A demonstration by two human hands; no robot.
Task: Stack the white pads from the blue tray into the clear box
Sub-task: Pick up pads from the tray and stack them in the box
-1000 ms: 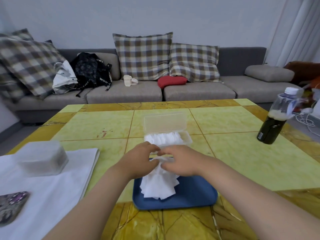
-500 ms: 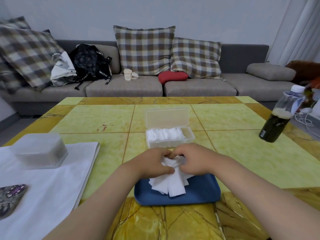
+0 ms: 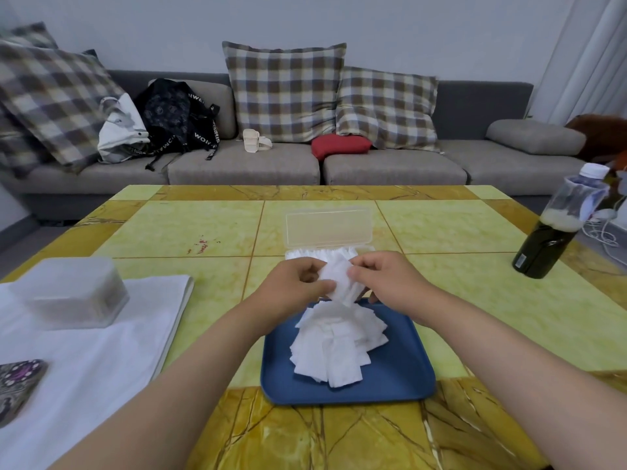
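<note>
Pinching white pads (image 3: 339, 281) in my left hand (image 3: 295, 283) and right hand (image 3: 383, 279), just before clear box (image 3: 327, 228) | next: align, lower in.

Home living room: grey sofa (image 3: 244, 164) with checked cushions (image 3: 285, 89), a black backpack (image 3: 169, 113) lying on it, low tiled coffee table (image 3: 186, 228) in front, pale curtain (image 3: 590, 62) at right.

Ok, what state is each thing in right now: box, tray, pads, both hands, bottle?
clear box: lid open and standing up, partly filled.
stacked pads: lying inside the clear box.
blue tray: holds a loose heap.
loose pads: fanned out on the blue tray.
held pads: pinched between both hands.
left hand: pinches the held pads.
right hand: pinches the held pads.
bottle: upright, capped, partly full.
</note>
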